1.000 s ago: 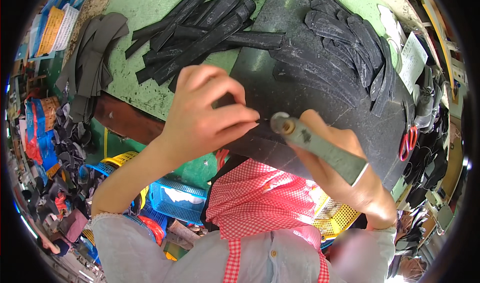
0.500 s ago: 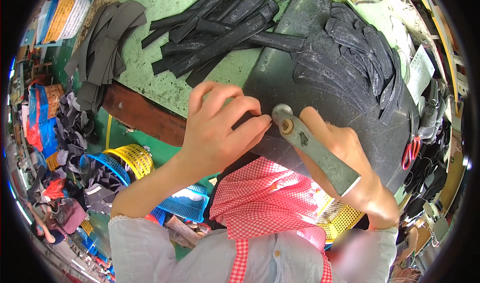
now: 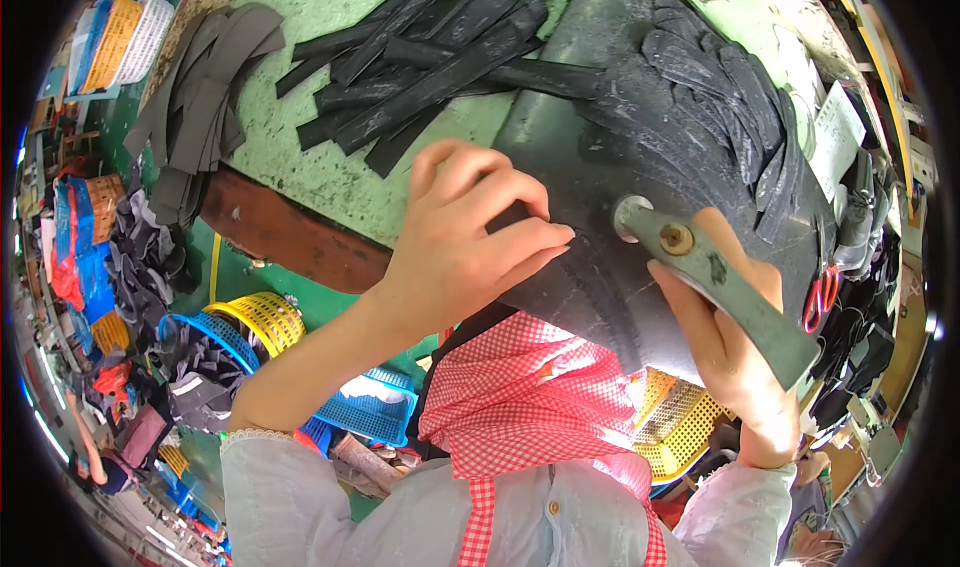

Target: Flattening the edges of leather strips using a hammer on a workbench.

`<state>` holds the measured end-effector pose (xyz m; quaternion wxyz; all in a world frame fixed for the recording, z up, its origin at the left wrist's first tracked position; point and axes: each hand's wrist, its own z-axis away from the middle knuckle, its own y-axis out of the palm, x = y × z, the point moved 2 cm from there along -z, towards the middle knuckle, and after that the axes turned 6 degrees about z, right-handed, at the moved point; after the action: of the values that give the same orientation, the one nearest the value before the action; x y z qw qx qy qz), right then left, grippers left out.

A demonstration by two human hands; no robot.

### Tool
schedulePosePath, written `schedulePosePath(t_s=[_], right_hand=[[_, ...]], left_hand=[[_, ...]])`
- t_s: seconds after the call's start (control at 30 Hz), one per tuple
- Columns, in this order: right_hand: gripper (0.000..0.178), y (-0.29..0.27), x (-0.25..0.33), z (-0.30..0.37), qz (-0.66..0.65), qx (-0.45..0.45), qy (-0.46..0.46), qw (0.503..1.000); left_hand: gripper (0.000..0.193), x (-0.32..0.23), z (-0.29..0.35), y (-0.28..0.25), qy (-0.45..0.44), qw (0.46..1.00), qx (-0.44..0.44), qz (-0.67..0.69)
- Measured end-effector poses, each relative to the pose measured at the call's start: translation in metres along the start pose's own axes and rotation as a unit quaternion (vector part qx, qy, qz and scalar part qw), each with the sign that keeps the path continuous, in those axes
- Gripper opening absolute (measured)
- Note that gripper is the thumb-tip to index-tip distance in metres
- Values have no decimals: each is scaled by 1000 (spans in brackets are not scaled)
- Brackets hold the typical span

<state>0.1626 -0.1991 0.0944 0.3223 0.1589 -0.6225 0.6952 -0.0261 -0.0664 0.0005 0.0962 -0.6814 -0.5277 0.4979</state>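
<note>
My left hand (image 3: 470, 232) is closed in a pinch over the near left edge of the black work board (image 3: 560, 157). Its fingertips grip a black strip (image 3: 590, 277), which runs curved along the board and is hard to tell from its dark surface. In my right hand (image 3: 728, 362) is a hammer (image 3: 750, 292) with a broad grey-green metal head. Its round face hovers over the board, to the right of my left fingertips. Fingers wrap the handle beneath the head, which hides most of the handle.
Black strips (image 3: 430, 77) lie piled on the green tabletop, and curved black pieces (image 3: 720, 97) overlap on the board's far right. Grey strips (image 3: 205, 97) hang over the table's left edge. Red-handled scissors (image 3: 821, 297) rest at the right. Below stand yellow (image 3: 262, 317) and blue baskets (image 3: 375, 417).
My right hand has swung the hammer to the right, away from my left fingertips. My left hand has slid a little to the right, keeping its pinch.
</note>
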Motion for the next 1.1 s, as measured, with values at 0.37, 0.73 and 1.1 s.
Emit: schedulePosePath(t_s=[0.37,0.73,1.1], right_hand=[[17,18,-4,2,62,41,-32,997],[32,20,-9,-3,55,78,-67,993],[30,18,0,-11,104,90,-114,984]], left_hand=[[24,-11,-9,1,-13,998,15,-60],[22,-20,-2,1,-12,995,-3,-96],[25,-32,17,0,-21,992,0,-126]])
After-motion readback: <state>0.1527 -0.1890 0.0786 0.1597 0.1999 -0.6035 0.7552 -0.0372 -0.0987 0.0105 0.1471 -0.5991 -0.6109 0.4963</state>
